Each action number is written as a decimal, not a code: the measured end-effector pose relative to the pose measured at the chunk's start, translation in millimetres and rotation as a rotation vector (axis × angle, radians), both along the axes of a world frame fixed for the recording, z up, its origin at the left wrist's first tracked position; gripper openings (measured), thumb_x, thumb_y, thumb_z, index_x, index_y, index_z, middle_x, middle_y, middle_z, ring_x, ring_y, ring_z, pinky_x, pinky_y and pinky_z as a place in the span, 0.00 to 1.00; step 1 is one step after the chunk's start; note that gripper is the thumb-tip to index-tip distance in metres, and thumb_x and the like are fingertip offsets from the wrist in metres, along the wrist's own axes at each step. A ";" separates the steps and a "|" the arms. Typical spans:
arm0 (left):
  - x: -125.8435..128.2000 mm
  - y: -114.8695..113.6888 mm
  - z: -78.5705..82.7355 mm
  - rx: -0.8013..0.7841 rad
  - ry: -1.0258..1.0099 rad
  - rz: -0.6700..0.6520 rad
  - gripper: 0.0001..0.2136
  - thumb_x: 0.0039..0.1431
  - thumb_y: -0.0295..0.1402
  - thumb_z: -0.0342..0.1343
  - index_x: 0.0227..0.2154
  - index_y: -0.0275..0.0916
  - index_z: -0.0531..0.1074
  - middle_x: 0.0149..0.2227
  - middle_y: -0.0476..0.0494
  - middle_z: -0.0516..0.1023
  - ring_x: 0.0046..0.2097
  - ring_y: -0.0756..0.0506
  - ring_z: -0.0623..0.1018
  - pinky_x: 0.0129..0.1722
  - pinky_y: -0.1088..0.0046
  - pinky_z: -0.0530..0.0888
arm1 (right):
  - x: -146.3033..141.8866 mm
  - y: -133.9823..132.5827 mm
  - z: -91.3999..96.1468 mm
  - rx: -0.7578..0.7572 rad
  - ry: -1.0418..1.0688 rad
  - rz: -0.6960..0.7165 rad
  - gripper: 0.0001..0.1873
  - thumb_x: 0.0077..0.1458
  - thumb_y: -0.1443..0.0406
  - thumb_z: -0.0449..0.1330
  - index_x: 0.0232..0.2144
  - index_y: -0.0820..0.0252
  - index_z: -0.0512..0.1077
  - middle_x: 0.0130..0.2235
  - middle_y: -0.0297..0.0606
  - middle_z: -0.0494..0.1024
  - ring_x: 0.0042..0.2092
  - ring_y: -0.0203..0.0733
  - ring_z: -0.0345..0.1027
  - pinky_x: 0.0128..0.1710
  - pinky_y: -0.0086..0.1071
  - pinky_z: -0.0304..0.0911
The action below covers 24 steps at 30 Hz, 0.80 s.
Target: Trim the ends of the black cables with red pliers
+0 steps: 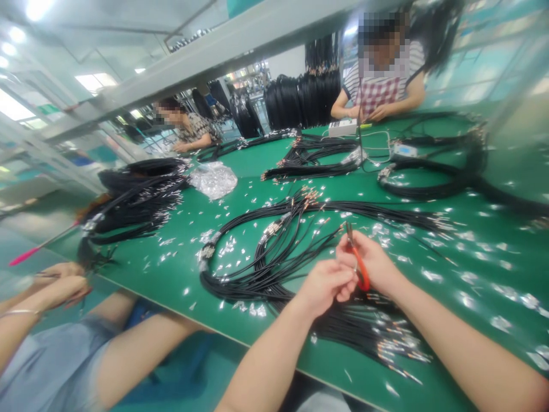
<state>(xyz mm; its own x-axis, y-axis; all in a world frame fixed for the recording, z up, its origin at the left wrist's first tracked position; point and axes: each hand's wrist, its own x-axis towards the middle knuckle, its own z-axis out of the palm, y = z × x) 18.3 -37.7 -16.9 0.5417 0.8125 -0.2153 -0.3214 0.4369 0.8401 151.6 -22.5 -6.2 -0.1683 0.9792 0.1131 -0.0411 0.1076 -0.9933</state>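
Observation:
In the head view, my right hand [375,263] is closed around small pliers with orange-red handles [363,272]. Their dark jaws point up and away from me. Close beside it, my left hand [328,286] has its fingers pinched together by the handles; what they hold is too small or hidden to make out. Under and around both hands lies a bundle of thin black cables [240,292], curved in a loop. Many bare or metal-tipped cable ends [397,337] fan out below my right wrist. Another group of cable ends [311,197] lies beyond my hands.
Small shiny scraps are scattered over the green table [163,274]. A clear bag [213,180] lies beside piled black cables [137,194] at left. More coiled cables [424,177] lie at back right. Co-workers sit across the table; another person's hands [60,286] are at the left edge.

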 end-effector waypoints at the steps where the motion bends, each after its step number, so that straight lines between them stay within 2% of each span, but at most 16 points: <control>1: 0.6 0.3 0.6 0.025 -0.004 0.082 0.12 0.41 0.37 0.62 0.21 0.33 0.68 0.18 0.49 0.67 0.18 0.55 0.64 0.18 0.78 0.56 | 1.0 1.8 -1.7 -0.002 -0.002 -0.025 0.12 0.44 0.60 0.61 0.28 0.58 0.62 0.26 0.30 0.67 0.26 0.33 0.63 0.27 0.30 0.62; 5: 0.4 4.6 3.3 0.154 0.048 0.405 0.08 0.43 0.33 0.61 0.22 0.34 0.68 0.21 0.49 0.71 0.24 0.53 0.68 0.28 0.76 0.64 | 2.2 6.2 -7.5 0.005 0.028 -0.216 0.14 0.43 0.59 0.63 0.30 0.57 0.64 0.26 0.30 0.69 0.26 0.34 0.63 0.28 0.31 0.62; 8: 0.0 6.1 4.4 0.214 0.170 0.527 0.06 0.41 0.30 0.61 0.20 0.35 0.70 0.22 0.49 0.72 0.26 0.52 0.69 0.30 0.76 0.65 | -0.8 3.0 -6.3 0.018 0.026 -0.235 0.13 0.43 0.60 0.63 0.30 0.57 0.64 0.26 0.31 0.70 0.27 0.35 0.64 0.30 0.33 0.63; 12: 0.3 5.6 1.5 0.236 0.198 0.560 0.05 0.41 0.30 0.61 0.20 0.35 0.70 0.21 0.50 0.71 0.26 0.52 0.69 0.29 0.76 0.64 | -5.5 -4.2 0.4 0.071 -0.004 -0.179 0.11 0.45 0.62 0.62 0.30 0.57 0.64 0.27 0.32 0.70 0.30 0.37 0.66 0.35 0.37 0.65; 17: -0.5 6.0 -5.3 0.227 0.163 0.475 0.07 0.48 0.34 0.56 0.23 0.34 0.70 0.21 0.49 0.70 0.25 0.53 0.65 0.26 0.77 0.60 | -7.4 -6.5 -1.1 0.053 0.033 -0.180 0.12 0.43 0.64 0.62 0.32 0.57 0.64 0.29 0.33 0.72 0.31 0.38 0.68 0.37 0.38 0.66; 20: -1.2 5.6 -3.4 0.295 0.151 0.514 0.07 0.51 0.34 0.55 0.23 0.36 0.70 0.24 0.49 0.68 0.28 0.52 0.66 0.30 0.77 0.62 | -11.4 -7.9 -6.8 0.001 0.080 -0.177 0.14 0.43 0.63 0.63 0.33 0.57 0.64 0.30 0.34 0.73 0.34 0.39 0.70 0.38 0.38 0.66; 24: -2.2 5.8 1.0 0.427 0.177 0.617 0.06 0.48 0.32 0.57 0.20 0.37 0.70 0.31 0.47 0.67 0.37 0.49 0.67 0.40 0.75 0.64 | -21.6 -12.2 -10.0 -0.082 0.162 -0.102 0.17 0.43 0.59 0.63 0.33 0.56 0.63 0.31 0.35 0.74 0.34 0.40 0.71 0.39 0.40 0.67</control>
<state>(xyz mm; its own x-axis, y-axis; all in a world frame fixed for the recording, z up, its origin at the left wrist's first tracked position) 16.1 -31.9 -15.9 -0.0495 0.9884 0.1435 -0.2462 -0.1514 0.9573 130.0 -34.6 -16.2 -0.0535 0.9973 0.0502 -0.1937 0.0390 -0.9803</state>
